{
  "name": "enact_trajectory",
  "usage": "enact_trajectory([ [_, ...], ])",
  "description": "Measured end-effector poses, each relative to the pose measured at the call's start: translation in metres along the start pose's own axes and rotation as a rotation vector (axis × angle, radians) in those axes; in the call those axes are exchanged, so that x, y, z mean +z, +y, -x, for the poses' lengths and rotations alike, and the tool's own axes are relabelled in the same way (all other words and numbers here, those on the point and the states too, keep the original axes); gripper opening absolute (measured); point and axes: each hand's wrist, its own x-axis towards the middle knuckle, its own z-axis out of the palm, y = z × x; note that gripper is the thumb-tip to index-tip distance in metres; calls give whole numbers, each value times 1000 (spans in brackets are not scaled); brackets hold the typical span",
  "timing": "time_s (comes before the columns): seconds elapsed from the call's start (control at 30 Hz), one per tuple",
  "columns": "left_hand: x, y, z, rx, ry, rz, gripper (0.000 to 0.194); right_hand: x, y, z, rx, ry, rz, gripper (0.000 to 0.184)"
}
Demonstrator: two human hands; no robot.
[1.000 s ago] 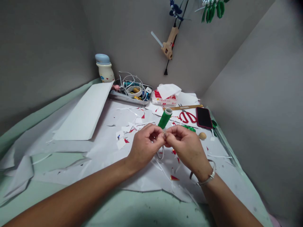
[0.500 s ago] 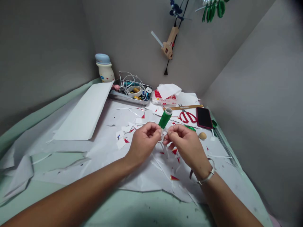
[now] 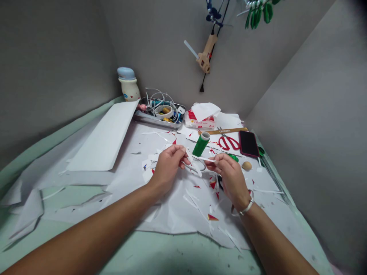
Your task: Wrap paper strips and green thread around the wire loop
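On a green mat [image 3: 137, 254], left hand [image 3: 168, 170] and right hand [image 3: 232, 179] pinch paper strips [image 3: 190, 162]

Both hands hang apart above the bench, each clamped on thin, matte white paper. The left pinches crumpled ends, while the right holds a narrow strip between thumb and forefinger. I cannot tell whether it is one strip or several. A silver bangle [image 3: 246, 208] circles the right wrist.

Just behind the gap stands an upright green thread spool [image 3: 200, 144], touching neither hand. Beyond the right hand lie red-handled scissors [image 3: 228, 143], a wooden ruler [image 3: 226, 131], a black phone in a red case [image 3: 248, 144] and a small tan oval [image 3: 246, 165].

A torn white sheet [image 3: 183, 217] covers the mat, littered with slivers and sharp red triangles [image 3: 212, 217]. To the left rests a stiff white board [image 3: 106, 139]. At the back, a steel tray [image 3: 157, 121] holds coiled white cables [image 3: 160, 103], and a tissue pack [image 3: 200, 120] and blue-capped bottle [image 3: 128, 84] stand nearby. A glue gun [image 3: 206, 57] hangs against the smooth gray wall [image 3: 57, 76].
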Motion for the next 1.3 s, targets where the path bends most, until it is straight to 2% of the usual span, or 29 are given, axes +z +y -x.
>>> enact_trajectory([
  [0.2, -1, 1, -1, 26, -23, 29, 18, -12, 12, 13, 62, -47, -41, 8],
  [0.37, -2, 3, 0, 44, -116, 119, 16, -21, 20, 19, 82, 22, -131, 8],
  [0.47, -3, 2, 1, 9, -174, 167, 15, -22, 24, 19, 118, 29, -133, 8],
  [0.63, 0, 3, 4, -74, -206, 206, 14, -15, 21, 20, 121, -4, -8, 11],
  [0.73, 2, 4, 5, -102, -224, 214, 15, -12, 14, 23, 46, -51, 20, 29],
  [0.83, 3, 5, 6, -99, -239, 211, 15, -12, 8, 24, -29, -178, 36, 50],
  [0.97, 3, 6, 8, -82, -248, 199, 15, -6, 3, 23, -14, -329, 119, 75],
  [1.07, 3, 5, 9, -82, -255, 191, 15, 4, 0, 21, 14, -292, 129, 65],
  [1.17, 3, 4, 8, -73, -255, 167, 16, 12, 0, 20, 23, -175, 127, 48],
  [1.3, 3, 3, 7, -41, -248, 129, 17, 11, 4, 20, -36, -47, 230, 37],
])
